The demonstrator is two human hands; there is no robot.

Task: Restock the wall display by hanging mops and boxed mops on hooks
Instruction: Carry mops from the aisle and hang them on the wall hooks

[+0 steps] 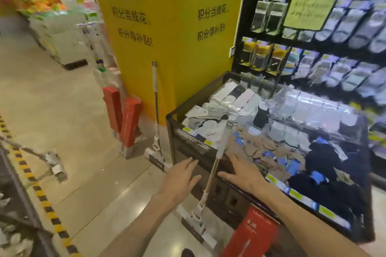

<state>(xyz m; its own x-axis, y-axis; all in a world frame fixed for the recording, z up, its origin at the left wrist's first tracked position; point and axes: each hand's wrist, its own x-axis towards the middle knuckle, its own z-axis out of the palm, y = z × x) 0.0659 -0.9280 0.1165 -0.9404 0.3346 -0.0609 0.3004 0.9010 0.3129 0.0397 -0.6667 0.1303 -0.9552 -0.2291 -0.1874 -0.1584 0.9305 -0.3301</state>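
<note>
- Clearly, both hands hold nothing: the left hand (pixel 179 179) and the right hand (pixel 243 173) reach forward with fingers spread and straight, one on each side of a mop (pixel 211 175).
- That mop leans with its handle against the rim of a dark bin (pixel 188 140) full of packed socks, its flat head on the floor near the person's feet; neither hand touches it.
- A red box (pixel 251 233) stands just beside the mop's head, at the bottom edge of the view.
- Further out, a second mop (pixel 155 98) leans upright against a yellow pillar (pixel 171 33), with two more red boxes (pixel 122 115) propped near it.
- Judging by this, nothing seen here is hung yet, so most of the restocking looks undone.
- Another mop (pixel 41 160) lies low at the left, blurred.
- No mop hooks can be made out; the wall rack (pixel 334 37) at right carries small packets, smeared by motion.
</note>
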